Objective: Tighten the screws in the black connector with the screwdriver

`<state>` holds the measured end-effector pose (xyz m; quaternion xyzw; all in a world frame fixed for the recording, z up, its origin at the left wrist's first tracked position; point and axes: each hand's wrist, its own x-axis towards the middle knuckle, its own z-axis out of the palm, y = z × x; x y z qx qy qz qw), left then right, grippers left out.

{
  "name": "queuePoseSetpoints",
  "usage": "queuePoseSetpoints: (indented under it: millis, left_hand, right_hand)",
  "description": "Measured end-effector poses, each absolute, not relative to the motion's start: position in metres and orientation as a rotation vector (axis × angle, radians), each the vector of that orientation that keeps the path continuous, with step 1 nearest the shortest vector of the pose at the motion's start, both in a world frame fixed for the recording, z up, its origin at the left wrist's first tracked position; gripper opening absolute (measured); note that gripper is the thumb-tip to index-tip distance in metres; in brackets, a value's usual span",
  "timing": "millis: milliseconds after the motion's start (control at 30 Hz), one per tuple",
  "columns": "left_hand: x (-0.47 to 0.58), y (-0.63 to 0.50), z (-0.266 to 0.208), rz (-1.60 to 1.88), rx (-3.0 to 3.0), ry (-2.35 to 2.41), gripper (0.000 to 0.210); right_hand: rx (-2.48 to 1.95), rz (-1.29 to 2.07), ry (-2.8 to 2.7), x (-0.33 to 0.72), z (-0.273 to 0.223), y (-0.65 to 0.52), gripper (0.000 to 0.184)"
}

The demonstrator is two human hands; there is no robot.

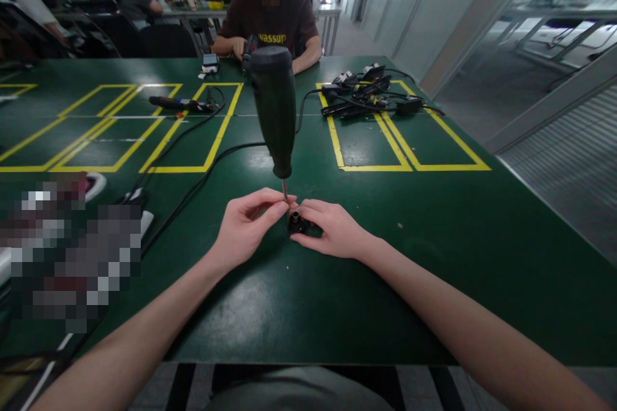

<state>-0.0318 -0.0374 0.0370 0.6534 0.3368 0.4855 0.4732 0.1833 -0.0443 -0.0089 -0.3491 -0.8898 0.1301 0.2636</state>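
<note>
A screwdriver (276, 112) with a dark green handle stands nearly upright, its tip down at a small black part (296, 223) on the table. My left hand (250, 221) pinches the lower end of the metal shaft between thumb and fingers. From the other side my right hand (332, 228) is closed around the small black part, which has a round, shiny opening facing me. The fingers partly cover the part and the screwdriver's tip.
The green table (250, 308) bears yellow tape outlines. Tangled black cables (371, 93) lie at the back right. A corded tool (180, 103) lies at the back left, its cable running forward. Blurred-out objects (91, 257) sit at the left. Across the table sits a person (274, 19).
</note>
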Motion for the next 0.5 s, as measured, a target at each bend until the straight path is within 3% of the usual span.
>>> queuePoseSetpoints:
  millis: [500]
  left_hand:
    - [-0.0301, -0.0371, 0.0333, 1.203, 1.573, 0.799, 0.013]
  right_hand:
    - [-0.913, 0.315, -2.391, 0.1827, -0.0106, -0.044, 0.023]
